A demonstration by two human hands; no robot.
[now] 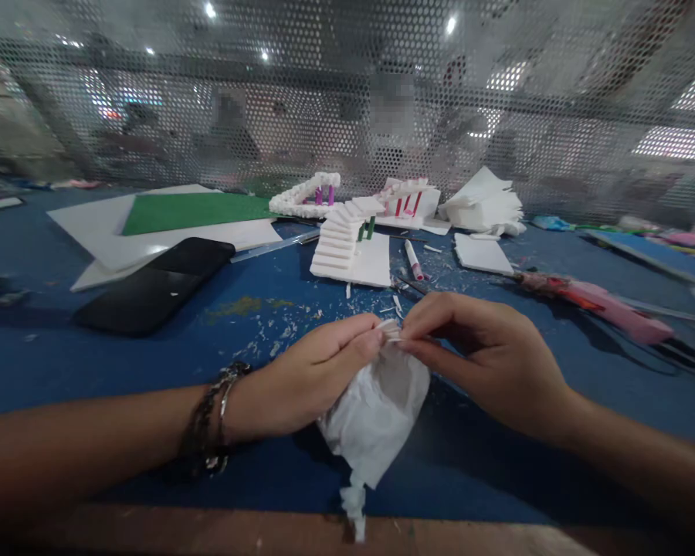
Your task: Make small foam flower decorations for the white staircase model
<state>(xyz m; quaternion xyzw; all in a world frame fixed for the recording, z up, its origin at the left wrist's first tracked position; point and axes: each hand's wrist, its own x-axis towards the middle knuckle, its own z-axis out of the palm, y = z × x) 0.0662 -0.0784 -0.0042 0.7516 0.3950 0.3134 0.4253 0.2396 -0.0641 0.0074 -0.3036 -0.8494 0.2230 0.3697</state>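
While the left hand (308, 369), nearer to the body of the crumpled white piece (379, 417), pinched its top edge between thumb and finger, I saw from my remote post the piece stretch lengthwise from that grip toward the table's front edge (255, 530); opposite, the right hand (492, 359) pinched that same top edge.

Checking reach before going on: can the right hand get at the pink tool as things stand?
Likely yes: nothing visible stands between the right hand and the pink tool, though that hand is pinching a white piece.
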